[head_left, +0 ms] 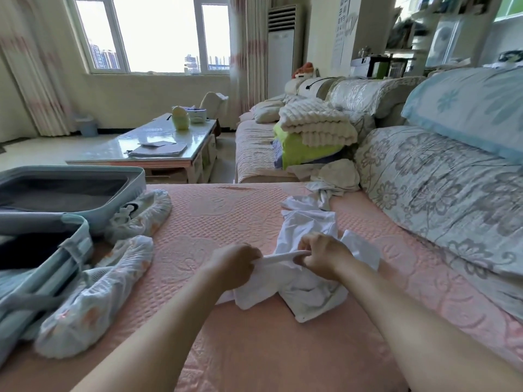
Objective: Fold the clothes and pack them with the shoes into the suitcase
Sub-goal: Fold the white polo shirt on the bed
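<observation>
A crumpled white garment (307,230) lies on the pink bed cover (226,210) in front of me. My left hand (233,264) and my right hand (325,257) both grip one edge of it and hold that edge stretched taut between them. At the left lies an open pale blue suitcase (68,190), its near half (42,267) holding dark fabric. Two shoes in printed white covers lie beside it, one near (96,295) and one farther back (141,215). More crumpled light clothes (334,179) lie at the bed's far right.
A sofa with floral cushions (438,188) runs along the right, with folded blankets (314,128) stacked on it. A glass-topped coffee table (158,145) stands beyond the bed. A window and curtains fill the back wall.
</observation>
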A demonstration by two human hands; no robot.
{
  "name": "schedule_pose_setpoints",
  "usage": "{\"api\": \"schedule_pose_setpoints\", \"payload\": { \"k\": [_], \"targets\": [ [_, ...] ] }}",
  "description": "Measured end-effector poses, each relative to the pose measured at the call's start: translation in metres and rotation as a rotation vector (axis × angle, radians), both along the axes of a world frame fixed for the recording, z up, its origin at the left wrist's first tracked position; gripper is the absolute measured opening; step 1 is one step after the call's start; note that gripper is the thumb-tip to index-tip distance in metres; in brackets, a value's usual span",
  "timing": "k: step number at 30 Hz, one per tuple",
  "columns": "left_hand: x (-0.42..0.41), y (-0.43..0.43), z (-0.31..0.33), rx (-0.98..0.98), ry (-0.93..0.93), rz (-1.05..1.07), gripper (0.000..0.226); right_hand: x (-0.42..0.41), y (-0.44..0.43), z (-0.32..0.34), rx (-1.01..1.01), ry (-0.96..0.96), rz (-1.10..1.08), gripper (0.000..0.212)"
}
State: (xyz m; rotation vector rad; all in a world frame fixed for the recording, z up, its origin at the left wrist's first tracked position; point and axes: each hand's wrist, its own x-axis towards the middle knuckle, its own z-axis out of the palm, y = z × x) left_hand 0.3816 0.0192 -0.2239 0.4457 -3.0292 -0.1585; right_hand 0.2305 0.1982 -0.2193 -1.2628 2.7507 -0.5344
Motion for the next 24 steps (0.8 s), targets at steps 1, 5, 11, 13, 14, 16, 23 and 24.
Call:
{"api": "schedule_pose_setpoints", "payload": {
  "k": [1, 5, 11, 13, 14, 16, 23, 24],
  "targets": [
    [0.000, -0.005, 0.002, 0.005, 0.031, 0.026, 0.029, -0.002, 0.003, 0.006, 0.052, -0.030, -0.011, 0.026],
    [0.005, -0.020, 0.014, -0.211, 0.120, 0.098, 0.024, -0.013, 0.024, 0.028, 0.451, -0.107, -0.083, 0.033],
    [-0.012, -0.017, 0.040, 0.121, -0.103, 0.472, 0.043, -0.022, 0.028, 0.038, 0.125, -0.527, -0.296, 0.020],
    [-0.027, -0.016, 0.045, 0.533, -0.032, 0.574, 0.056, -0.027, 0.016, 0.042, -0.105, -0.618, -0.361, 0.018],
    [-0.037, -0.018, 0.046, 0.721, 0.062, 0.624, 0.060, -0.033, 0.009, 0.042, -0.194, -0.632, -0.392, 0.017],
    [-0.058, -0.031, 0.049, 0.943, 0.347, 0.640, 0.050, -0.052, -0.011, 0.038, -0.354, -0.670, -0.447, 0.017],
    [-0.105, -0.047, 0.070, 0.827, 0.766, 0.156, 0.074, -0.103, -0.062, 0.046, -0.817, -0.615, 0.009, 0.102],
    [-0.110, -0.048, 0.064, 0.706, 0.689, 0.166, 0.087, -0.103, -0.062, 0.042, -0.684, -0.510, 0.026, 0.110]
  ]
}}
